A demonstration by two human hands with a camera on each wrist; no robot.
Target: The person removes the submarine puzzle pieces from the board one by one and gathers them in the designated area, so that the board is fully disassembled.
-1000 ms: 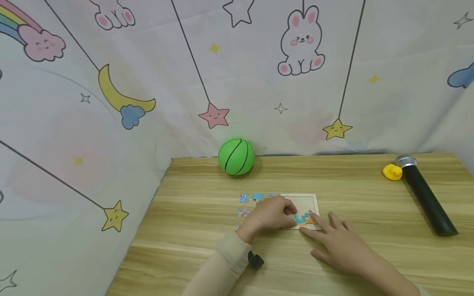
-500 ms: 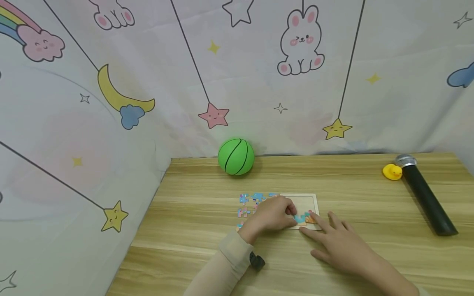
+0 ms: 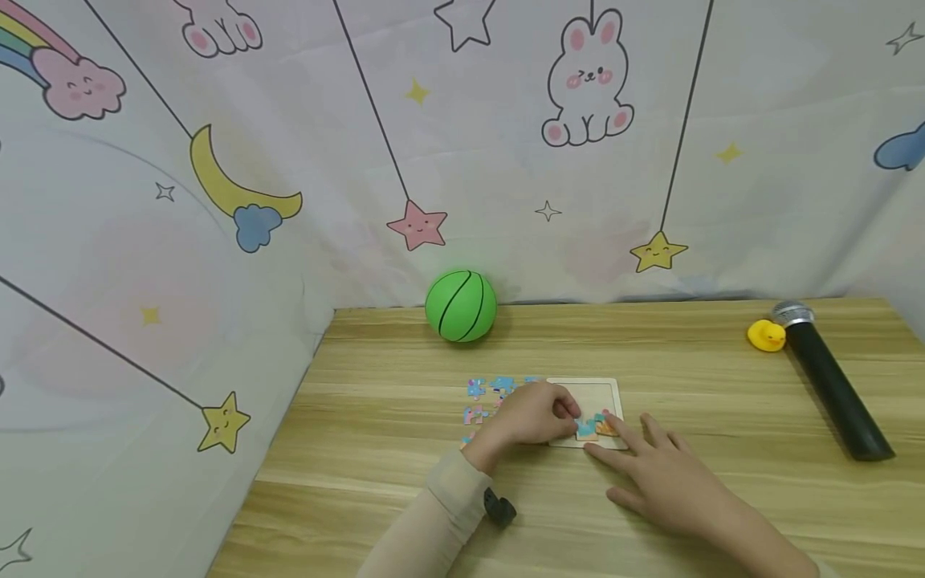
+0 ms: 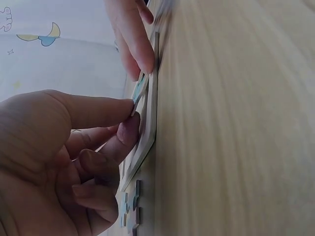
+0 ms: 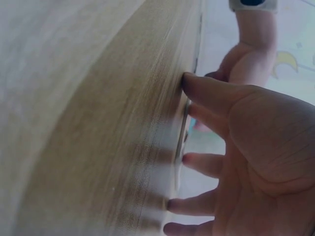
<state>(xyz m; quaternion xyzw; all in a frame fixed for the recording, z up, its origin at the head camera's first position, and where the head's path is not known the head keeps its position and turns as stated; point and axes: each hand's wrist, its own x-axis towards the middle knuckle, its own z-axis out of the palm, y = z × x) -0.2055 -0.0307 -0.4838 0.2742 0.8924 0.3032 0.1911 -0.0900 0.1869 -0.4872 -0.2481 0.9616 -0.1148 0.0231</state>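
Observation:
My left hand (image 3: 533,413) pinches a teal and tan jigsaw piece (image 3: 587,430) between thumb and forefinger over the lower part of a shallow wooden puzzle tray (image 3: 617,393). In the left wrist view this piece (image 4: 138,93) is tilted, its near edge raised above the tray. Right beside it, an orange and teal jigsaw piece (image 3: 605,425) lies in the tray's lower right corner. My right hand (image 3: 661,478) has its fingers spread, one fingertip at the corner piece and others near the tray's lower edge. The left hand covers the tray's left side.
Several loose jigsaw pieces (image 3: 475,388) lie left of the tray, partly behind the left hand. A green ball (image 3: 461,307) sits at the back of the wooden table (image 3: 361,417). Far right are a yellow rubber duck (image 3: 766,336) and a black microphone (image 3: 834,385).
The pinched jigsaw piece has shifted and turned slightly against the corner piece, with more of its tan lower edge showing. The left fingers moved a little; the right hand stayed put.

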